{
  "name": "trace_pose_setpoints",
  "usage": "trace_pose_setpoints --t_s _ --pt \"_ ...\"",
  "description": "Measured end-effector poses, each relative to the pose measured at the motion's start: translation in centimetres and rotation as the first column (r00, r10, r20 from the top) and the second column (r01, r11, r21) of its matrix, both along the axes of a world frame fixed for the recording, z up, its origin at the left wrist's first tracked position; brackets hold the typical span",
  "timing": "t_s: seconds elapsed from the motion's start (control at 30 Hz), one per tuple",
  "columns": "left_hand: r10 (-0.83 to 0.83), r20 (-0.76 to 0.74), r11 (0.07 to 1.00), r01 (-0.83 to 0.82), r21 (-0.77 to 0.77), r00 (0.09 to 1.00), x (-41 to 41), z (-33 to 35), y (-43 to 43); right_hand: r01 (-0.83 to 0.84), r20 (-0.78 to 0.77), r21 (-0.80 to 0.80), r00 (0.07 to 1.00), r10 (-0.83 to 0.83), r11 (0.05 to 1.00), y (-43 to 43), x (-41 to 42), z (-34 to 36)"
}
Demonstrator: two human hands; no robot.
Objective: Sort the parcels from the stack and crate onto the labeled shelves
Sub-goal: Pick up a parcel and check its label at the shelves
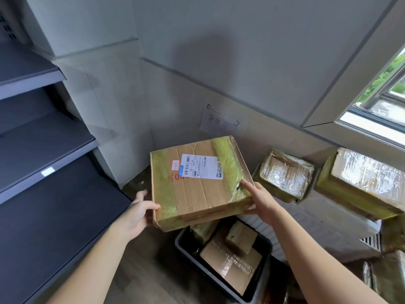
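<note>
I hold a flat cardboard parcel [197, 189] with yellow tape and a white shipping label in the air, in front of me. My left hand [140, 210] grips its left near corner, thumb on top. My right hand [260, 200] holds its right edge, forefinger stretched along the top and thumb beneath. Below it a dark crate [221, 281] on the floor holds several smaller taped parcels [232, 262]. More wrapped parcels [287, 174] are stacked at the right along the wall.
Dark grey shelves [43, 150] run down the left side, with a small white tag [47, 171] on one shelf edge. A handwritten paper sign [219, 122] is taped to the wall behind. A window [381, 97] is at the upper right.
</note>
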State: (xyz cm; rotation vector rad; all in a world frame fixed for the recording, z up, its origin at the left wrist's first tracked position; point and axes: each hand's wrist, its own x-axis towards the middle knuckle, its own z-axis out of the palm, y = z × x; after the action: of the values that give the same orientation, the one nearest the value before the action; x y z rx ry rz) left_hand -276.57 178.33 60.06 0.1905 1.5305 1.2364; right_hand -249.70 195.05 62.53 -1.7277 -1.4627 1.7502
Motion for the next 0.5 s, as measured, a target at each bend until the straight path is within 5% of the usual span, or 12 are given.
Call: trace_pose_setpoints --t_s 0.17,0.3,0.5 --pt "0.141 -0.178 0.99 -0.14 0.018 0.974 -0.2 2.1 0.3 -0.08 0.121 0.027 0.99 0.076 0.996 0.3 -1.1 1.4" --pt "0.197 -0.514 0.97 -0.243 -0.023 0.835 0.0 4.1 -0.3 -0.146 0.162 0.094 0.978 0.129 0.985 -0.1 -3.8 2.8" --pt "0.26 -0.703 0.946 -0.322 0.047 0.662 0.1 7.6 -3.3 -0.356 0.231 0.306 0.927 0.294 0.883 -1.5 -7.1 5.1"
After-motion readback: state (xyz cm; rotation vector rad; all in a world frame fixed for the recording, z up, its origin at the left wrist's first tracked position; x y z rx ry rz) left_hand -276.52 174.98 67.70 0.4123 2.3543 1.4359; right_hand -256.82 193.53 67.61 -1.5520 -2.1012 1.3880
